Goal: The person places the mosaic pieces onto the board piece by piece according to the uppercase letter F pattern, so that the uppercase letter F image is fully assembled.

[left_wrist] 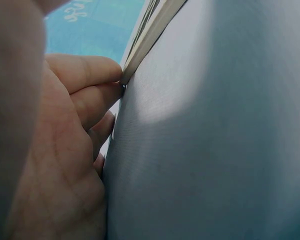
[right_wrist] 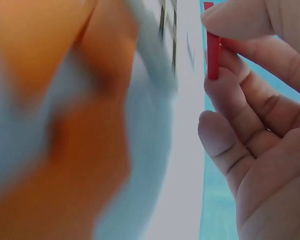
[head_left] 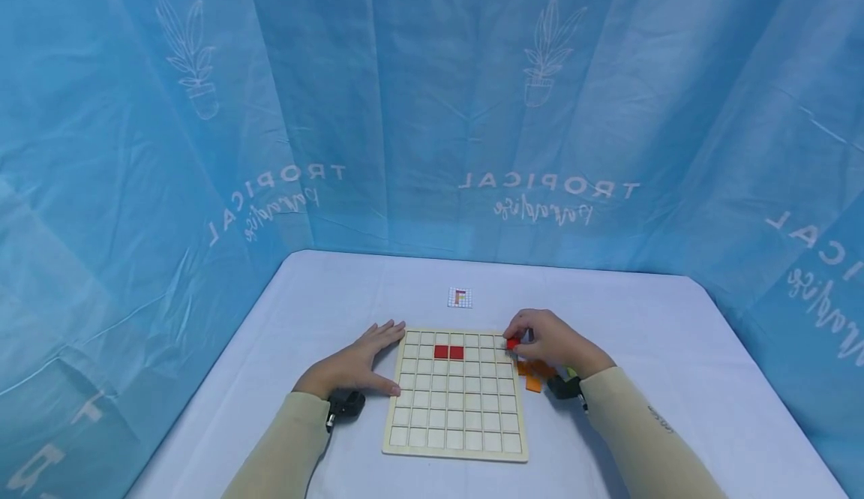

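Your right hand (head_left: 553, 340) has its fingers clamped on a red tile (head_left: 513, 344), pinched between thumb and fingertips at the right border of the board (head_left: 437, 399). Edge-on in the right wrist view, the tile's long edge runs about parallel to the bench (head_left: 607, 304). The sideways offset looks like the one to mind: from those fingers, the two red squares (head_left: 457, 353) in the board lie left, roughly level, with bare cells between. Your left hand (head_left: 354, 364), farther from the tile, spreads its fingers apart, touching the board's left edge.
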### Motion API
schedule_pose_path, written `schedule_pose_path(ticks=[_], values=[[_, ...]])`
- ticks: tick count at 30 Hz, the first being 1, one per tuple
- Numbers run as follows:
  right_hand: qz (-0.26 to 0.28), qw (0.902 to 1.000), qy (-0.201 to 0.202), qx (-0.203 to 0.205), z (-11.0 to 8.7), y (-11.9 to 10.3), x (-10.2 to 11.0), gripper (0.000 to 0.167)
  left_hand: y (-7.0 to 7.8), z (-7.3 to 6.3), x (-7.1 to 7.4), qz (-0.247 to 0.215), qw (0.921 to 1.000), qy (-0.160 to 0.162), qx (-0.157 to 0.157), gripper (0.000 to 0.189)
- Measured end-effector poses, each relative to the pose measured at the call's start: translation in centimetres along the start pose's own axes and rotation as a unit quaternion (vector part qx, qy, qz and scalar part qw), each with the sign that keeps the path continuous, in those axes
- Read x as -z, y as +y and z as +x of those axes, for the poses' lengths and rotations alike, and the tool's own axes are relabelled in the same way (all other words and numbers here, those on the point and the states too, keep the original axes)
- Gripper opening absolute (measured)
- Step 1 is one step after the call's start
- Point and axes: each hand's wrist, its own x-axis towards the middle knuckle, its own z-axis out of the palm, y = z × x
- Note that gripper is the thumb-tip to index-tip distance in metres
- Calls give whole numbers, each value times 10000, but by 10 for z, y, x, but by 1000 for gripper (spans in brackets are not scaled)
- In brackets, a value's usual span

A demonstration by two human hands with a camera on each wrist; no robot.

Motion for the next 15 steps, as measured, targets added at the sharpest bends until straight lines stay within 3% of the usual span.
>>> schedule_pose_path(ticks=[11,15], values=[[-311,9958,-469,727,39,-31,-36,17,-2,0,-1,-42,10000,-2,-7,126],[-394,9951,-506,753,44,-34,-43,19,-1,-1,0,-51,10000,-10,9,126]])
